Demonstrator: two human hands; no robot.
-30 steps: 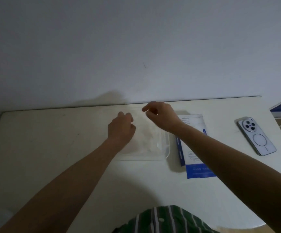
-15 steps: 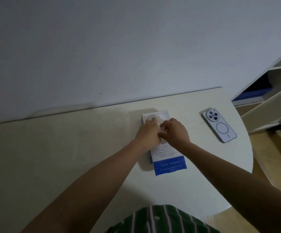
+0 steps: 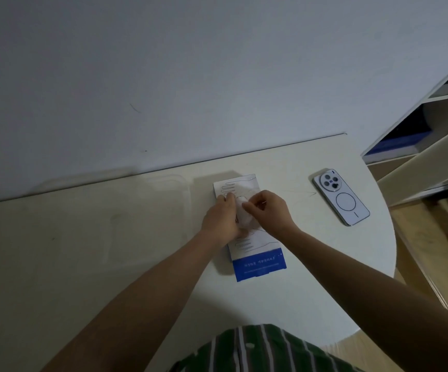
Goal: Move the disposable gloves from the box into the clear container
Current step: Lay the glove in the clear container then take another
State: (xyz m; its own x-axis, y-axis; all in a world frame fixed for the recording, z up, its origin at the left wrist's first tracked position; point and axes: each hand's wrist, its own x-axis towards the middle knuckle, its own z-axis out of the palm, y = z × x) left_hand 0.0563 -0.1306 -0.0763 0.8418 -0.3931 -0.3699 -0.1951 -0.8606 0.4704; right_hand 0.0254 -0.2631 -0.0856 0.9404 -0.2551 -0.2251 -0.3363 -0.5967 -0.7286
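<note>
At the far left, the clear container (image 3: 150, 181) is sitting on the table (image 3: 56, 264) just beside the box (image 3: 257, 261). It is showing only as a faint outline, so what it is holding cannot be told.

Next, the left hand (image 3: 221, 220) is lying over the box's left edge, its grip curling round the left side of a bunched wad of disposable gloves (image 3: 245, 220) that is rising from the middle of the box's top face. The box is lying flat, blue end toward the person.

The right hand (image 3: 269, 210) is meeting the left over the same wad, its grip pinching the thin film between thumb and fingertips.

The step in hand looks like drawing gloves out of the box. To do it well, the left hand should probably be pressing the light box down while the right is pulling upward slowly, so the film is neither tearing nor dragging the whole box along. Then the wad should be travelling left, over the container's near wall.

Farther right, a phone (image 3: 341, 197) is lying face down, well apart from the work, and a shelf (image 3: 432, 124) is standing beyond the table's edge.
</note>
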